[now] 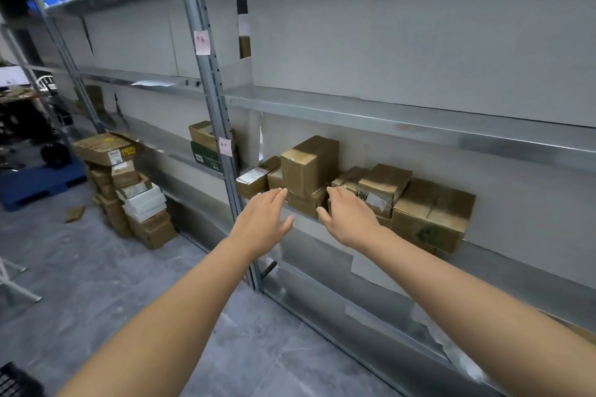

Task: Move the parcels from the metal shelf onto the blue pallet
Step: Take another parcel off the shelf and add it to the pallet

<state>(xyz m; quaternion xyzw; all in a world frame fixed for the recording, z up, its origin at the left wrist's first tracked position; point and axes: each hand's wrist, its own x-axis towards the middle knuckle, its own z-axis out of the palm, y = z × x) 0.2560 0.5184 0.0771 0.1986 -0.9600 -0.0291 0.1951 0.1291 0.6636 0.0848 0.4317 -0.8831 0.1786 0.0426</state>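
Several brown cardboard parcels sit on a low level of the metal shelf. A tall taped parcel stands on a flatter parcel. My left hand and my right hand reach toward them with straight fingers, one on each side, holding nothing. More parcels lie to the right, among them a large box and a labelled box. A white-labelled parcel lies to the left. The blue pallet is on the floor at far left.
A stack of parcels stands on the floor beside the pallet and the shelf. A green box and a brown box sit in the neighbouring shelf bay. A shelf upright rises just left of my left hand. Grey floor lies below.
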